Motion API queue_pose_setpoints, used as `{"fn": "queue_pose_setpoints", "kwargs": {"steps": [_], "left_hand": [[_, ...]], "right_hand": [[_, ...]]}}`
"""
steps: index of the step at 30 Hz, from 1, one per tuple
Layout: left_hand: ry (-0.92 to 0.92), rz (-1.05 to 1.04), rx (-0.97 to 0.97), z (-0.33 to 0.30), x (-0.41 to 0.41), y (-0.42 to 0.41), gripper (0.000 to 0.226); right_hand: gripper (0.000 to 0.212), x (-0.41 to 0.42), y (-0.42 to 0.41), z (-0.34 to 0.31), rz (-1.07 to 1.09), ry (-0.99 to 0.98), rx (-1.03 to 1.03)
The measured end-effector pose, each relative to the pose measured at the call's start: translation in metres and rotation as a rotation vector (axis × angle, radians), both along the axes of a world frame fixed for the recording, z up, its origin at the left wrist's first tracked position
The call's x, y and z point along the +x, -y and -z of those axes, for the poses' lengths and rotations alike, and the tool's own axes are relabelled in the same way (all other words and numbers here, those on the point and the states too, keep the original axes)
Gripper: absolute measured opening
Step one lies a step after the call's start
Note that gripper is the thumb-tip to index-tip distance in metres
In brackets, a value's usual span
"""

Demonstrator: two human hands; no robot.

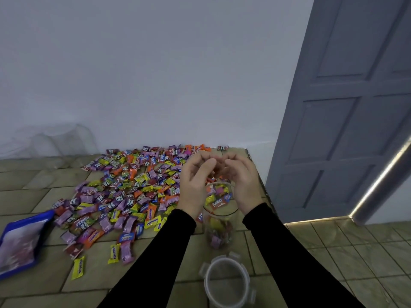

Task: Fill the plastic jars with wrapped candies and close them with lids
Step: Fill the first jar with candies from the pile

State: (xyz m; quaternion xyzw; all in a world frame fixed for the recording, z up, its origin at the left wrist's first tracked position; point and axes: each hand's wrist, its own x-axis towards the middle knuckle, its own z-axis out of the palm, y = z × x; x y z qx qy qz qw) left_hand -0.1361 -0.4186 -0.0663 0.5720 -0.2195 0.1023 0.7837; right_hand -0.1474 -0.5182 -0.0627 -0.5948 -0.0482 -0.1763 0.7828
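Observation:
A clear plastic jar (220, 221) stands on the tiled floor, partly filled with wrapped candies. My left hand (193, 184) and my right hand (242, 182) hover together just above its open mouth. Their fingers curl inward and the fingertips meet, cupped round a handful of candies that is mostly hidden. A large spread of colourful wrapped candies (124, 192) covers the floor to the left of the jar. The jar's clear lid (226, 283), with clip flaps, lies on the floor in front of the jar, between my forearms.
A blue candy bag (20, 243) lies at the left edge. Clear plastic containers (55, 141) stand faintly visible against the white wall at the back left. A grey panelled door (347, 107) stands at the right, with a lit strip along its lower edge.

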Motion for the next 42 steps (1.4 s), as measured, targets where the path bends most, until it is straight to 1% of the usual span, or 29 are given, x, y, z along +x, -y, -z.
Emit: {"fn": "queue_pose_setpoints", "kwargs": {"steps": [4,8,13,17,20,23,26,29,32,34,37,42], "left_hand": [[-0.007,-0.017,-0.038,-0.001,-0.002,0.000,0.023],[-0.034,-0.006,-0.033,-0.001,-0.001,-0.003,0.037],[0.018,-0.035,0.031,-0.010,0.004,-0.007,0.036],[-0.072,-0.132,0.080,-0.015,0.016,-0.009,0.025],[-0.153,-0.191,0.237,-0.010,0.034,-0.008,0.022],[-0.195,-0.219,0.485,0.005,0.054,-0.012,0.019],[-0.209,-0.225,0.652,0.017,0.069,-0.017,0.011],[-0.194,-0.249,0.806,0.028,0.091,-0.021,0.006],[-0.201,-0.278,1.028,0.040,0.113,-0.023,0.013],[-0.207,-0.284,1.139,0.044,0.124,-0.024,0.021],[-0.176,-0.303,1.232,0.050,0.144,-0.024,0.029],[-0.130,-0.338,1.356,0.069,0.182,-0.017,0.035]], "right_hand": [[0.017,0.001,0.001,-0.001,0.013,-0.027,0.016],[0.014,0.002,0.003,-0.008,0.035,-0.095,-0.003],[0.016,0.010,0.010,-0.020,0.061,-0.134,-0.083],[0.016,0.028,0.016,-0.018,0.108,-0.187,-0.149],[0.015,0.045,0.023,-0.008,0.135,-0.251,-0.232],[0.021,0.064,0.029,0.008,0.164,-0.314,-0.333],[0.022,0.081,0.032,0.024,0.170,-0.362,-0.464],[0.024,0.099,0.032,0.033,0.151,-0.356,-0.629],[0.014,0.112,0.031,0.039,0.104,-0.396,-0.760],[0.013,0.124,0.030,0.047,0.089,-0.413,-0.779],[0.008,0.146,0.026,0.056,0.082,-0.425,-0.790],[0.009,0.183,0.027,0.076,0.105,-0.420,-0.956]]}}
